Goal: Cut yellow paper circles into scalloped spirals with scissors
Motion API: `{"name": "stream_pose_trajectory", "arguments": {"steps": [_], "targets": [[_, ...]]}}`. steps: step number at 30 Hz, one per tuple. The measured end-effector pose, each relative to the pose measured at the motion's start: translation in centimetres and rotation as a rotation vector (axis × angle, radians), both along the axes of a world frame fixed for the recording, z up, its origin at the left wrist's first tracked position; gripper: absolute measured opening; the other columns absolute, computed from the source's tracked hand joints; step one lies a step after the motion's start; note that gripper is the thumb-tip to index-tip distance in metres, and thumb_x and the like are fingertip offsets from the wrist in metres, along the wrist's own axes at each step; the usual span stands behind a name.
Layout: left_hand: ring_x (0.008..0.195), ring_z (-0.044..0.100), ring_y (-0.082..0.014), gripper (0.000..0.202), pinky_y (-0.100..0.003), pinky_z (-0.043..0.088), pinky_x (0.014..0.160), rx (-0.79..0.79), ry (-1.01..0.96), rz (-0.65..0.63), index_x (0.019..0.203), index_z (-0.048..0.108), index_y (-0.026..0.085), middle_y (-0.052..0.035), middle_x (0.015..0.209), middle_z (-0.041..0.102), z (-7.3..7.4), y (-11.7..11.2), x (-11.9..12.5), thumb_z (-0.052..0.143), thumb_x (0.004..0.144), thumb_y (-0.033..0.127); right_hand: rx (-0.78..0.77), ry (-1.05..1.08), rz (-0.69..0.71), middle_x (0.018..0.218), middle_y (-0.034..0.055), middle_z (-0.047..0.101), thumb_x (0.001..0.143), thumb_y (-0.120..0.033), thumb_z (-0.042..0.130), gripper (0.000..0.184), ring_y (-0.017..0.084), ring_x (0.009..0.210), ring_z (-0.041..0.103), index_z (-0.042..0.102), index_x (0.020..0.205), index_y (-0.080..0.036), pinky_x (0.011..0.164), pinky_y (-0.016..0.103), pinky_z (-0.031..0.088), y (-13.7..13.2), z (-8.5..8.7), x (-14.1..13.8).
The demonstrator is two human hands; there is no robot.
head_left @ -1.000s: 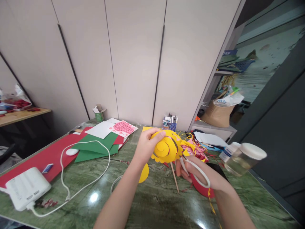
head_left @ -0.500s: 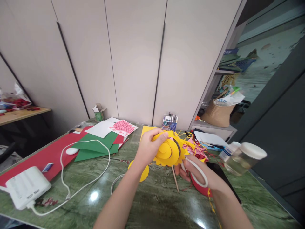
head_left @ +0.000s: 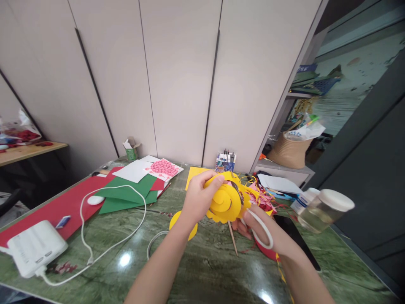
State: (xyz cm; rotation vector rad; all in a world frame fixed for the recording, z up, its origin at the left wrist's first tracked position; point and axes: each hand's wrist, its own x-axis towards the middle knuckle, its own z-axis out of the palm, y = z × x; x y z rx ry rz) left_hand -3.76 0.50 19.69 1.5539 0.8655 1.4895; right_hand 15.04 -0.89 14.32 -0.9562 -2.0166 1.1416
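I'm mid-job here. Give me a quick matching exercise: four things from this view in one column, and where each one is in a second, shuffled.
Things
1. yellow spiral paper
2. white-handled scissors
3. small green box
4. white-lidded jar

Places
A. at the back of the table, flaps up, near the cabinet doors
B. in the right hand
C. on the table's right side, beyond the phone-like black slab
D. in the left hand

Pairs: 1-D, 2-B, 3-A, 4-C
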Motion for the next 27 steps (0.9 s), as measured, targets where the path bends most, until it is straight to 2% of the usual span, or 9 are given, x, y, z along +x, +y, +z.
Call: {"name": "stream_pose_trajectory", "arguments": {"steps": [13, 27], "targets": [[0.058, 0.049, -0.0101, 0.025, -0.019, 0.037, 0.052, -0.022, 0.089, -0.012, 0.065, 0.059, 0.015, 0.0016, 0.066, 0.058, 0.5, -0.3, -1.0, 0.053, 0.083, 0.031, -0.033, -0.016, 0.053, 0.057, -0.0018, 0.044, 0.089, -0.063, 0.031, 0.055, 0.011, 0.051, 0.04, 0.055, 0.074, -0.015, 0.049, 0.024, 0.031, -0.4, 1.0, 0.0], [0.062, 0.052, -0.011, 0.021, -0.021, 0.036, 0.053, -0.004, 0.216, -0.031, 0.072, 0.066, 0.017, -0.0009, 0.074, 0.064, 0.9, -0.4, -2.2, 0.052, 0.082, 0.03, -0.074, -0.064, 0.085, 0.057, -0.0024, 0.044, 0.088, -0.061, 0.033, 0.053, 0.01, 0.049, 0.039, 0.056, 0.075, -0.015, 0.045, 0.022, 0.029, -0.7, 1.4, 0.5]]}}
